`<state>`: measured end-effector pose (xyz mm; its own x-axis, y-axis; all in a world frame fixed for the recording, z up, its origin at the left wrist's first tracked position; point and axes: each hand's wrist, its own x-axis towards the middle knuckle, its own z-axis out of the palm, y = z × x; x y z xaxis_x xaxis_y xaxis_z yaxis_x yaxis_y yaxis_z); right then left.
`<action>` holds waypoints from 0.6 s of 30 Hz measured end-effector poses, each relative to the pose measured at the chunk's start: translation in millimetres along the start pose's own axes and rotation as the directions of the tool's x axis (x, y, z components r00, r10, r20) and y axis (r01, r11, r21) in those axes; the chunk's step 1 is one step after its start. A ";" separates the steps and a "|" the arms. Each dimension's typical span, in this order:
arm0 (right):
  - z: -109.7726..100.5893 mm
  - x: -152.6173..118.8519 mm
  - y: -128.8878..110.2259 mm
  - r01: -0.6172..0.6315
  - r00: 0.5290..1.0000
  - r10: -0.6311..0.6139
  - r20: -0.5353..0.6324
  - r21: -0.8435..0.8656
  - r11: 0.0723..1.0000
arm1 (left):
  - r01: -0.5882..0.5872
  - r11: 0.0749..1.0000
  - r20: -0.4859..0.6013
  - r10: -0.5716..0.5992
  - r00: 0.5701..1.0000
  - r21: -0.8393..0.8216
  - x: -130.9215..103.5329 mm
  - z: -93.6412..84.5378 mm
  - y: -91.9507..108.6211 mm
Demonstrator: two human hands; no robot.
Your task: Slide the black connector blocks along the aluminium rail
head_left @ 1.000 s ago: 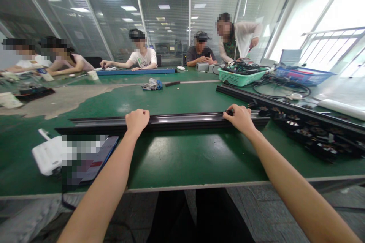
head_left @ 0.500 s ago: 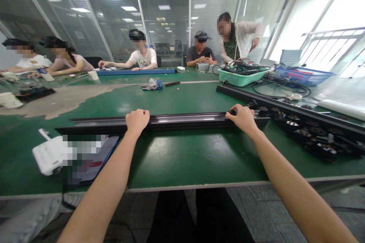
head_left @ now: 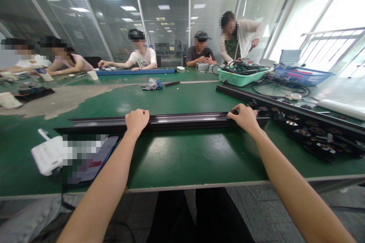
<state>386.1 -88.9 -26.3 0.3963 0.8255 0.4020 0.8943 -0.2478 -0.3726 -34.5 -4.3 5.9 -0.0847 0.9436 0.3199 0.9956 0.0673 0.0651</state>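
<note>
A long black metal rail (head_left: 188, 119) with a shiny inner channel lies crosswise on the green table in front of me. My left hand (head_left: 137, 121) is closed around it left of its middle, knuckles up. Near the rail's right end, my right hand (head_left: 244, 117) pinches a small dark part (head_left: 235, 112) at the channel. Most of that part is hidden by my fingers, so its kind cannot be made out.
To the right lie another long black rail (head_left: 265, 102) and several small dark parts with metal pieces (head_left: 310, 133). A green basket (head_left: 236, 79) holds cables. A phone-like screen (head_left: 99, 159) and a white device (head_left: 48, 155) sit left. Several people work across the table.
My right hand has shifted slightly to the right along the rail with the small dark part. My left hand stays in place. The standing person across the table has moved a little.
</note>
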 end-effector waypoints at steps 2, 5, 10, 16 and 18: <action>0.2 -0.3 0.3 0.005 1.000 -0.005 -0.007 0.006 1.000 | -0.001 1.000 -0.003 0.001 1.000 -0.001 -0.3 -0.4 0.0; 0.3 -0.3 1.1 0.008 1.000 -0.008 -0.016 0.009 1.000 | -0.006 1.000 -0.008 0.006 1.000 -0.002 -0.7 -0.5 -0.2; -1.3 0.4 3.5 -0.001 1.000 0.001 -0.014 0.003 1.000 | -0.011 1.000 -0.008 0.011 1.000 -0.007 -0.5 0.0 -0.9; -3.7 1.9 6.1 -0.024 1.000 0.024 -0.008 -0.001 1.000 | -0.005 1.000 0.002 0.005 1.000 -0.003 -0.6 -0.6 -0.3; -3.7 2.8 7.4 -0.031 1.000 0.031 -0.005 -0.013 0.999 | -0.003 1.000 0.005 0.003 1.000 -0.002 -0.6 -0.9 -0.1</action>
<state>394.6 -90.3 -24.8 0.4250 0.8146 0.3947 0.8841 -0.2800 -0.3741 -34.5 -5.1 6.6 -0.0820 0.9455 0.3151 0.9958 0.0644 0.0658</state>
